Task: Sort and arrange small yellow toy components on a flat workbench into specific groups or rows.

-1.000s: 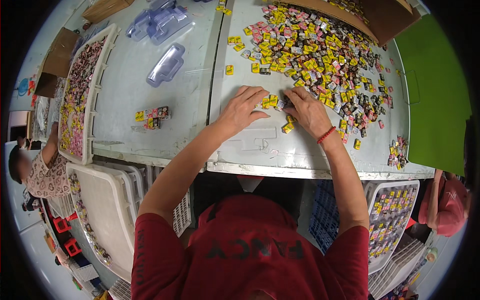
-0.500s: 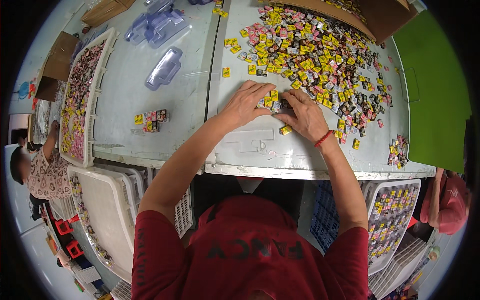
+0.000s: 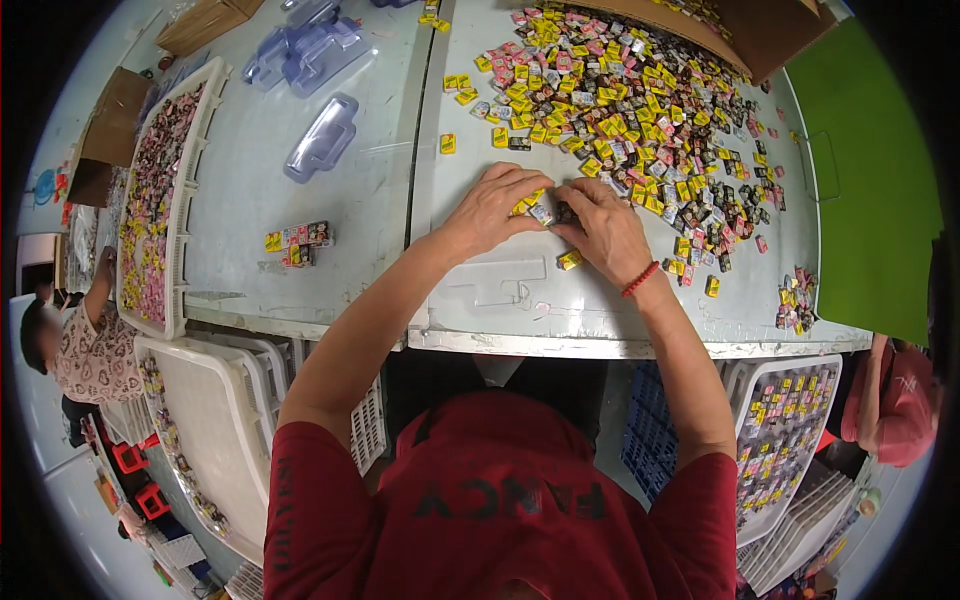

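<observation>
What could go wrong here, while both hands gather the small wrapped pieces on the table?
A yellow piece lies apart just below the right hand; the wrist might sweep it toward the table edge. The left hand covers some pieces, so colours may get mixed unseen. The big pile sits close and could spill into the gathered group.

Two hands, left and right, lay on the table, which bore far too many small wrapped sweets to count. Three clear plastic moulds sat on it, and one long white tray. Two cardboard boxes stood at the far left. One red bracelet showed.
</observation>
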Motion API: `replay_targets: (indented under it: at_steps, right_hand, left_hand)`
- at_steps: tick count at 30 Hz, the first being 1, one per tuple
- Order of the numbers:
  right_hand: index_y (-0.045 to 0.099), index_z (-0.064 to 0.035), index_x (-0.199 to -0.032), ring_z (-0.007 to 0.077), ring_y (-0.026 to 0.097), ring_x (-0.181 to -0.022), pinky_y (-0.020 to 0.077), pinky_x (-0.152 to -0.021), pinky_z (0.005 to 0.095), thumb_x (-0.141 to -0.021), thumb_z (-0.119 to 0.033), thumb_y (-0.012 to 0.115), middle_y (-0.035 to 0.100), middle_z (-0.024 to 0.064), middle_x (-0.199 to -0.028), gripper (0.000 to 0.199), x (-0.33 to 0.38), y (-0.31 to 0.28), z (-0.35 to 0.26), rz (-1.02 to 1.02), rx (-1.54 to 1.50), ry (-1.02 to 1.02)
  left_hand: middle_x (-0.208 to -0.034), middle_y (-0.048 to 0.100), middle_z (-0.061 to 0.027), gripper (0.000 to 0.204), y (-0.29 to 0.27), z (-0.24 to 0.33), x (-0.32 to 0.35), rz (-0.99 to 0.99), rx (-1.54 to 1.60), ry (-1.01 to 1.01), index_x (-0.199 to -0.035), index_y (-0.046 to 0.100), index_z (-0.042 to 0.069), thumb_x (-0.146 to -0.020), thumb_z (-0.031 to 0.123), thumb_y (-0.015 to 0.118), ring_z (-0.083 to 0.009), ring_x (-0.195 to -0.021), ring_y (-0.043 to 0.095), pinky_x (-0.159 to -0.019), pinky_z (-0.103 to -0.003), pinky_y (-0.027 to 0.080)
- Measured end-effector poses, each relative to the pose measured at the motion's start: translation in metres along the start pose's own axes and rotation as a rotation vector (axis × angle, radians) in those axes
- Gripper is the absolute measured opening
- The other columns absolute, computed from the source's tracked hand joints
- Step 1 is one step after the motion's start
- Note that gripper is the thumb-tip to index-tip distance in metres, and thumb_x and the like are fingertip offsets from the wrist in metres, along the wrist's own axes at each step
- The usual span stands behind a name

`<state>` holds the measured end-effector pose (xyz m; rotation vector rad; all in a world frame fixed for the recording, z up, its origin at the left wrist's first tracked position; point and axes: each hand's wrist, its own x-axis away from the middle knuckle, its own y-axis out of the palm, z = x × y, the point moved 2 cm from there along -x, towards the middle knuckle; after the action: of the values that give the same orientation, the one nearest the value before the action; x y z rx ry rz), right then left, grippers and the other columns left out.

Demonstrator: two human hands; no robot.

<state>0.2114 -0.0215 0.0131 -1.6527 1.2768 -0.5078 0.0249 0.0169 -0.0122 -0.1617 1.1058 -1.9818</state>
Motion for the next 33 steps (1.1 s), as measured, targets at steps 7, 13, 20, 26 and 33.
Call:
replay_targets:
  at_steps: [7,13,20,26,33]
  right_hand:
    - [0.063,-0.0088,-0.110,0.0285,0.061,-0.096,0.0517,-0.078,0.0386,-0.071,-0.014,0.075,0.060,0.0082,-0.108,0.040,0.006,0.001,0.002,0.034,0.018,-0.007]
    - [0.063,-0.0082,-0.110,0.0286,0.060,-0.095,0.0510,-0.080,0.0385,-0.072,-0.014,0.074,0.060,0.0086,-0.107,0.040,0.008,0.001,0.002,0.017,0.011,-0.018]
    - [0.062,-0.0050,-0.110,0.0315,0.061,-0.094,0.0508,-0.080,0.0394,-0.075,-0.017,0.073,0.061,0.0119,-0.106,0.039,0.003,-0.003,-0.011,0.003,0.070,-0.046]
    - [0.063,-0.0041,-0.104,0.0326,0.063,-0.084,0.0520,-0.070,0.0396,-0.078,-0.016,0.071,0.062,0.0129,-0.099,0.030,0.003,0.008,-0.010,0.097,0.119,0.105]
    - [0.062,-0.0008,-0.106,0.0347,0.062,-0.086,0.0517,-0.076,0.0393,-0.077,-0.009,0.070,0.062,0.0149,-0.100,0.031,0.009,0.000,-0.003,0.074,-0.084,0.110]
  left_hand:
    - [-0.120,0.058,-0.0101,0.050,-0.004,0.000,0.012,0.001,0.035,0.000,-0.122,0.056,0.007,-0.076,0.021,0.072,-0.0299,-0.112,0.049,-0.096,-0.039,0.042]
    - [-0.110,0.061,-0.0089,0.042,0.000,0.008,0.014,0.132,0.005,0.018,-0.114,0.061,0.005,-0.075,0.016,0.073,-0.0288,-0.102,0.054,-0.087,-0.037,0.046]
    - [-0.107,0.062,-0.0091,0.041,-0.002,0.007,0.015,0.119,0.022,0.011,-0.113,0.061,0.005,-0.075,0.015,0.073,-0.0290,-0.102,0.054,-0.086,-0.037,0.046]
    - [-0.105,0.062,-0.0098,0.038,-0.004,0.005,0.017,0.065,0.052,-0.009,-0.111,0.060,0.006,-0.077,0.017,0.072,-0.0291,-0.103,0.054,-0.087,-0.037,0.045]
    - [-0.109,0.062,-0.0082,0.042,-0.001,0.019,0.003,0.164,-0.075,0.056,-0.112,0.060,0.005,-0.074,0.013,0.073,-0.0276,-0.106,0.053,-0.092,-0.037,0.045]
